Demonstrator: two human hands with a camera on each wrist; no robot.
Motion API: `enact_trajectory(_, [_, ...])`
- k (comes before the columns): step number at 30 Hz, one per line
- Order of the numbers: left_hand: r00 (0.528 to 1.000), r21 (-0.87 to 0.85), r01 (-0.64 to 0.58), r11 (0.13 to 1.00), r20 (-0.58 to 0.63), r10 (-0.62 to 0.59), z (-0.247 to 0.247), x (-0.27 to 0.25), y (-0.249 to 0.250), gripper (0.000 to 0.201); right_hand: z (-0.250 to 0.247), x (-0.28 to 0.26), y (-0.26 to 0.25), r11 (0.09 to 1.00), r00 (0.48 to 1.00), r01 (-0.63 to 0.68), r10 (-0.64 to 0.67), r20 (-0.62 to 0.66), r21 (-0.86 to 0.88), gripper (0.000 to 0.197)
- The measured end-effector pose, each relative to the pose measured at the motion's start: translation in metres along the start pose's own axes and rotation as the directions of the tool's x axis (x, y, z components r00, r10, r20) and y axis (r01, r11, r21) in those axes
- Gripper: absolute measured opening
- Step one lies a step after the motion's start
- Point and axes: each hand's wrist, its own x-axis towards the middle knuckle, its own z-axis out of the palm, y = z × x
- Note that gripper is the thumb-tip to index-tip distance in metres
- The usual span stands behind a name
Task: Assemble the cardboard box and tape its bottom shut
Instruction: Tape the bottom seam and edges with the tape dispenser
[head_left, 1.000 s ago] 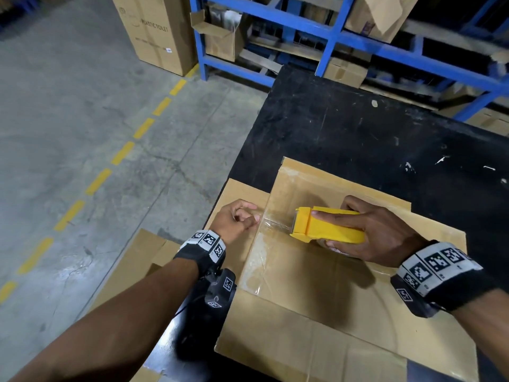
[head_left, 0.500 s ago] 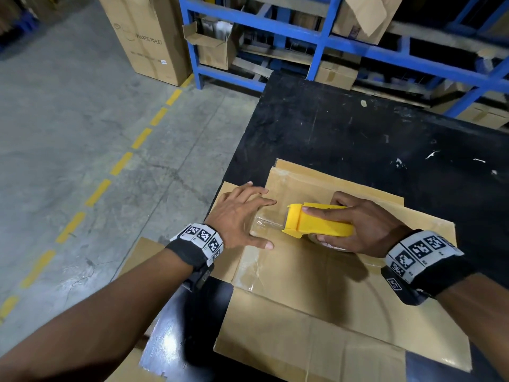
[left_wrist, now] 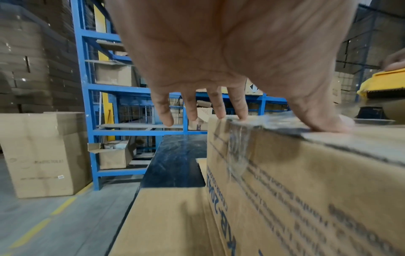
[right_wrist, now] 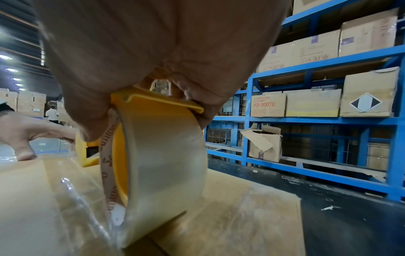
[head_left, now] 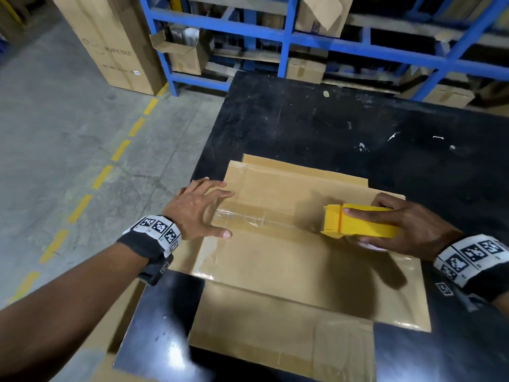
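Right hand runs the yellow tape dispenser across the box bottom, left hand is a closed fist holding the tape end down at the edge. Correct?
Not quite. The left hand is not a fist: it lies flat with fingers spread, pressing the clear tape at the edge of the cardboard box, as the head and left wrist views show. The rest holds: the right hand grips the yellow tape dispenser on the box bottom.

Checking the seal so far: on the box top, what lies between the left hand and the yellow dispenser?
A strip of clear tape on the cardboard box, running from the left hand to the tape dispenser; clearest in the head view.
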Motion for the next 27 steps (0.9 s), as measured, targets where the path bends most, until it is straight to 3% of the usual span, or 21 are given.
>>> enact_trajectory(2, [1.0,0.057,0.018,0.998,0.004,-0.019,-0.008,0.002,0.016,0.105,0.005,-0.004,0.004,0.999,1.0,0.018,-0.017,-0.023,0.031,0.066])
enact_trajectory(5, [0.996,0.065,-0.083,0.994,-0.005,0.084,-0.014,0.01,0.07,0.104,0.012,-0.002,0.008,0.996,0.997,0.066,-0.063,-0.042,0.062,0.064])
enact_trajectory(8, [0.983,0.092,-0.177,0.98,0.066,0.171,0.002,0.026,0.138,0.114,0.01,-0.004,0.014,0.995,0.995,0.09,-0.087,-0.052,0.052,0.064])
enact_trajectory(10, [0.984,0.147,-0.158,0.976,0.109,0.143,0.013,0.038,0.163,0.12,0.007,-0.01,0.021,0.994,0.993,0.099,-0.096,-0.069,0.037,0.063])
enact_trajectory(20, [0.984,0.23,-0.065,0.971,0.179,0.024,0.01,0.047,0.192,0.117,0.009,-0.09,0.105,0.999,0.997,0.04,-0.039,-0.073,0.02,0.07])
enact_trajectory(27, [0.977,0.306,-0.029,0.952,0.212,-0.038,0.007,0.062,0.232,0.132,0.016,-0.109,0.119,0.993,0.992,0.076,-0.065,-0.111,0.094,0.066])
